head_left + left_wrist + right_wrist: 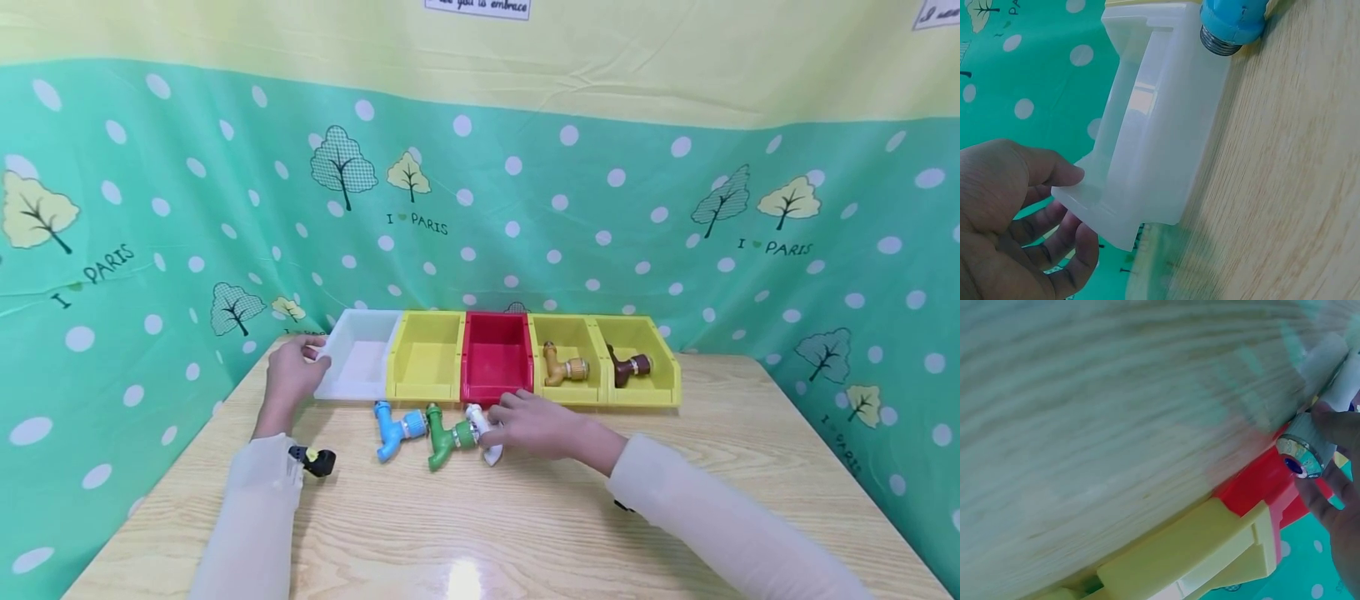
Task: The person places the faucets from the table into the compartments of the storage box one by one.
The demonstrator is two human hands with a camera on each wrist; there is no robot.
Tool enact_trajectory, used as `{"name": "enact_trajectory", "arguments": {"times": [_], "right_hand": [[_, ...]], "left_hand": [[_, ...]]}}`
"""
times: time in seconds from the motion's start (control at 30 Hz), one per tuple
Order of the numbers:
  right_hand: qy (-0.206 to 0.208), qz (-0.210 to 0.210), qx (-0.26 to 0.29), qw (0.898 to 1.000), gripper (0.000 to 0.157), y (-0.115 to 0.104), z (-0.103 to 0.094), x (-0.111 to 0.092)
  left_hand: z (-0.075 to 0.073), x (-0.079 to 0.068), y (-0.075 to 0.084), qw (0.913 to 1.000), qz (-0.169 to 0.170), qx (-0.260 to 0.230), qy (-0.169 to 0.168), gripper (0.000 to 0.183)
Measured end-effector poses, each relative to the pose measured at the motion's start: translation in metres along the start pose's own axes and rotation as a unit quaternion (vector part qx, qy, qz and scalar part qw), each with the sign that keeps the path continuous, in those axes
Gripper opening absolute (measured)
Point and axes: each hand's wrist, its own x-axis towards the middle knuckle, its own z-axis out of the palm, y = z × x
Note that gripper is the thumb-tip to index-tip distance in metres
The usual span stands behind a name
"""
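Observation:
My left hand [295,372] pinches the outer side edge of a translucent white bin [358,386], thumb on the rim and fingers beneath, as the left wrist view shows. With thumb and fingers my right hand [536,425] grips a white tap [492,455] in front of the red bin [498,390]; in the right wrist view its ribbed knob [1305,445] sits between them. A green tap [443,446] lies just left of the white one, and beyond it a blue tap [390,435] rests on the table.
Yellow bins adjoin the red one: one yellow bin [425,390] on its left, two on its right. Those right-hand bins hold an orange-yellow tap [553,367] and a brown tap [622,367]. A patterned green curtain [480,225] hangs behind the wooden table [420,533].

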Motion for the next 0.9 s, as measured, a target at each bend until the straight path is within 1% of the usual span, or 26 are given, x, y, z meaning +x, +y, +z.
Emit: {"name": "enact_trajectory", "arguments": {"times": [0.07,0.17,0.3,0.4,0.53,0.7,0.8,0.9], "right_hand": [[-0.003,-0.004,-0.012,1.0,0.041,-0.002,0.0,0.0],[-0.014,-0.005,-0.019,1.0,0.041,-0.004,-0.001,0.0],[-0.027,0.0,0.007,1.0,0.037,-0.005,-0.003,-0.002],[-0.03,0.002,0.015,0.999,0.036,-0.006,-0.006,-0.004],[-0.023,-0.001,0.001,1.0,0.036,-0.005,-0.013,-0.008],[-0.008,0.006,-0.017,1.0,0.042,0.0,-0.019,-0.01],[-0.007,0.015,-0.013,1.0,0.045,0.004,-0.023,-0.01],[0.0,0.026,0.005,1.0,0.045,0.009,-0.025,-0.008]], "left_hand": [[0.0,0.0,0.0,1.0,-0.001,0.0,-0.001,0.04],[0.001,0.0,0.0,1.0,-0.003,-0.001,-0.001,0.04],[0.001,0.0,0.0,1.0,0.0,0.0,-0.001,0.039],[0.001,0.0,-0.001,1.0,0.001,0.001,-0.001,0.039],[0.002,0.0,-0.001,1.0,-0.003,0.0,-0.001,0.04],[0.001,0.0,-0.001,1.0,-0.006,0.001,0.0,0.04],[0.001,0.0,0.0,1.0,-0.006,0.001,-0.001,0.04],[0.001,0.0,0.001,1.0,-0.006,0.002,0.0,0.04]]}}
